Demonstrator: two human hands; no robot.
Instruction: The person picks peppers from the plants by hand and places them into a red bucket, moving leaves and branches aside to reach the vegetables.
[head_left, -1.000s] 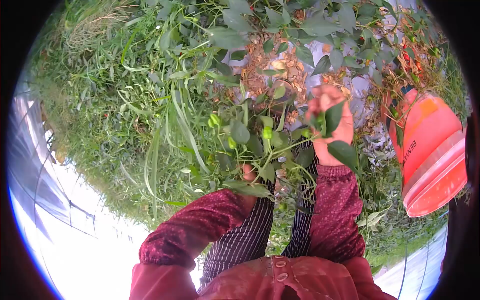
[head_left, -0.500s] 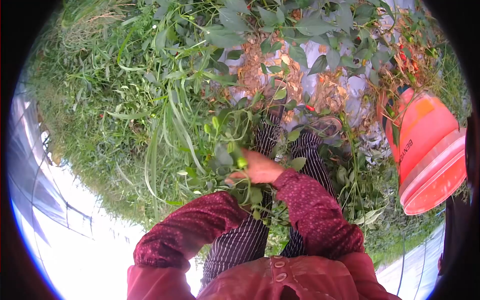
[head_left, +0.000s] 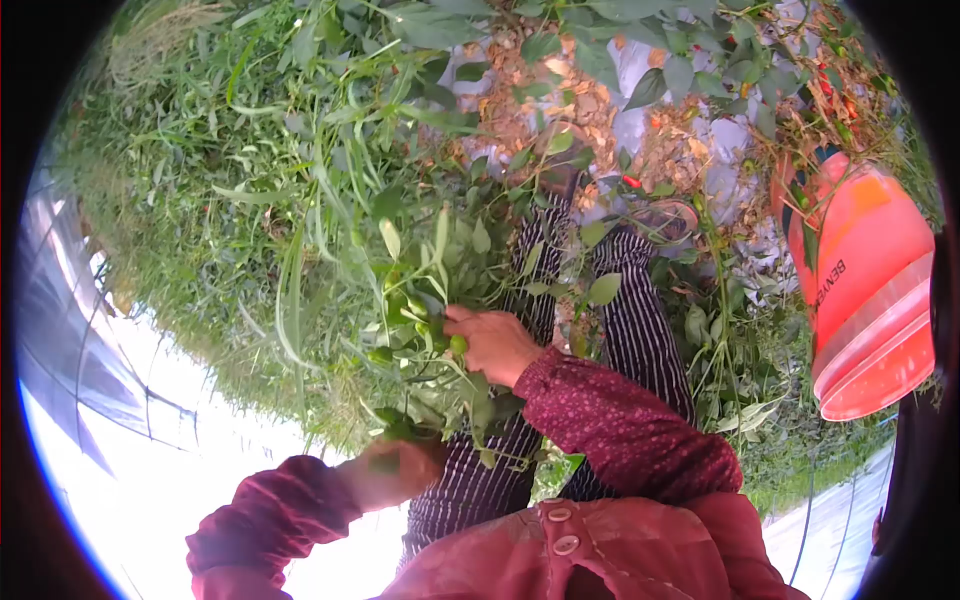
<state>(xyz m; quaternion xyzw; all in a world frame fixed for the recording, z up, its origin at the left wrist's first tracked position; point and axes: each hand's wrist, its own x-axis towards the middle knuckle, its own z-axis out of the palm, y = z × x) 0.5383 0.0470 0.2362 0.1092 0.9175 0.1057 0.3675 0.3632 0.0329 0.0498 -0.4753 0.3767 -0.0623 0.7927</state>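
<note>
My right hand (head_left: 495,345) is closed at a leafy pepper plant (head_left: 480,240), its curled fingers among the stems and leaves. Green peppers (head_left: 458,344) hang right beside those fingertips. Lower down and to the left, my left hand (head_left: 395,470) is smeared by motion, close to the plant's lower leaves (head_left: 395,425) and my striped trouser leg (head_left: 470,490). Its fingers do not show clearly, nor does anything it may hold.
A red-orange bucket (head_left: 865,270) lies tilted at the right among plants. Red peppers (head_left: 830,90) show behind it. Ahead, dry leaves (head_left: 570,100) lie over pale ground sheeting (head_left: 630,85). Dense weeds (head_left: 200,200) fill the left side.
My left hand has drawn out of the foliage, down and to the left. The right hand has shifted slightly left, and the green peppers beside it show more clearly.
</note>
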